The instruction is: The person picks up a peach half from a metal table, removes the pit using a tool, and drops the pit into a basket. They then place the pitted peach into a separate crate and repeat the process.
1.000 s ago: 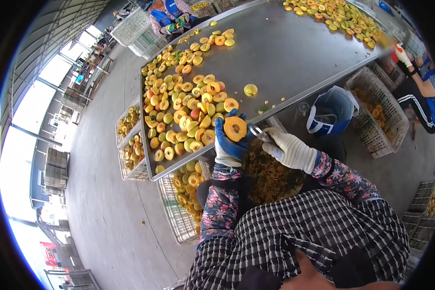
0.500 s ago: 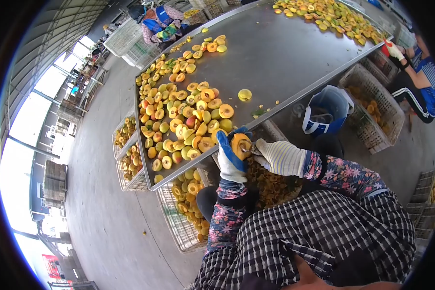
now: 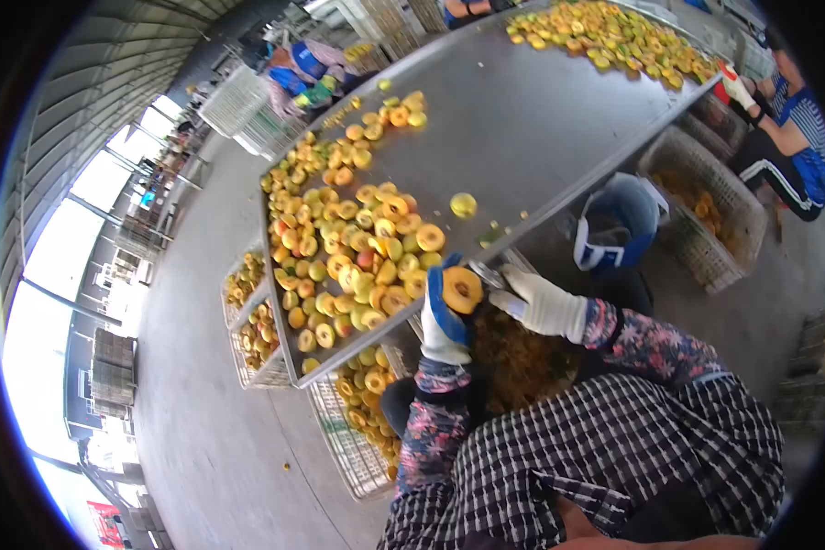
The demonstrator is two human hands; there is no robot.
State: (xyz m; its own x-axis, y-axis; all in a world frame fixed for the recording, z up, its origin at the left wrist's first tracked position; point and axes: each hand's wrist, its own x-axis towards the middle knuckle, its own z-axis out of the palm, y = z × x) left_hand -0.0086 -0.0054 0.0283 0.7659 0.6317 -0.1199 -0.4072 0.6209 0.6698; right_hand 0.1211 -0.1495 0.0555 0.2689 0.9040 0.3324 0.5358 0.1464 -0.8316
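- While the left hand (image 3: pixel 443 312) has its grip closed around a peach half (image 3: pixel 462 289), cut face up
- right hand (image 3: pixel 541 301) grips a small metal tool (image 3: pixel 491 273) just beside it, near the desk (image 3: pixel 522 110) edge

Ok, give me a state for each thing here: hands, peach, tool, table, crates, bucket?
left hand: gloved, gripping the peach half
peach half: cut face up, held
right hand: gloved, holding the metal tool
metal tool: at the peach's edge
steel table: strewn with halves
crate: part-filled with fruit
blue bucket: upright, open

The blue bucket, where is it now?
The blue bucket stands on the floor under the metal table's near edge, right of centre, beside a white crate.
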